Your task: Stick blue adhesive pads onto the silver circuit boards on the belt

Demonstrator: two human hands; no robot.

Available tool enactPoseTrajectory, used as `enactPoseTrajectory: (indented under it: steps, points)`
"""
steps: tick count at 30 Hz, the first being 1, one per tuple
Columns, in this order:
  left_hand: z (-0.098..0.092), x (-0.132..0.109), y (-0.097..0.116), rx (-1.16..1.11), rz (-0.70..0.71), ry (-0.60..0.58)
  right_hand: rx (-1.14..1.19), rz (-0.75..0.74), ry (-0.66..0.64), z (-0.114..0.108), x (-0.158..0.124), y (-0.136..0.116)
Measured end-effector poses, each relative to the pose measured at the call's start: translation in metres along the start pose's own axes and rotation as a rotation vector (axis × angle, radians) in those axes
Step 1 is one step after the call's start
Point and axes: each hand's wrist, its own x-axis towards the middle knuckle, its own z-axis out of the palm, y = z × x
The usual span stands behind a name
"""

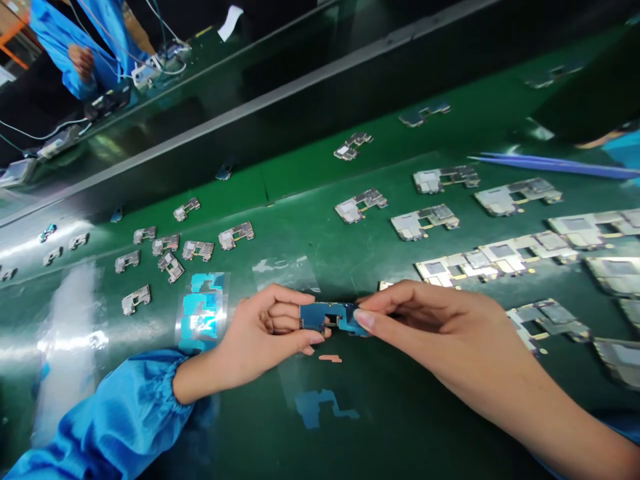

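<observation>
My left hand (pixel 270 327) and my right hand (pixel 430 327) meet over the green mat (pixel 380 413), pinching opposite ends of a small circuit board covered in blue film (pixel 325 317). Fingers hide part of the board. Just below it lies a small copper-coloured strip (pixel 330 358). A loose piece of blue film (pixel 313 407) rests on the mat nearer me. Left of my left hand is a clear sheet carrying blue film pieces (pixel 203 310). Rows of silver-shielded circuit boards (pixel 425 222) lie beyond and right of my hands.
Smaller metal board parts (pixel 197 250) lie at left. Blue-handled tweezers (pixel 555 167) lie at upper right, near a blue sleeve (pixel 623 150). A grey metal rail (pixel 250 123) crosses behind; beyond it sit a person in blue (pixel 75 47) and cabled devices (pixel 160 63).
</observation>
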Motion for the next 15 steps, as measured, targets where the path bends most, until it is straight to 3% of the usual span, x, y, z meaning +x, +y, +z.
enactPoseTrajectory:
  steps: [8, 15]
  points:
    - [0.002, 0.001, 0.003, 0.064, -0.010, 0.033, 0.026, 0.005, -0.016, 0.000, -0.002, -0.005]
    - [0.004, 0.001, 0.008, 0.069, -0.040, 0.054, 0.013, -0.024, 0.066, 0.007, -0.003, -0.010]
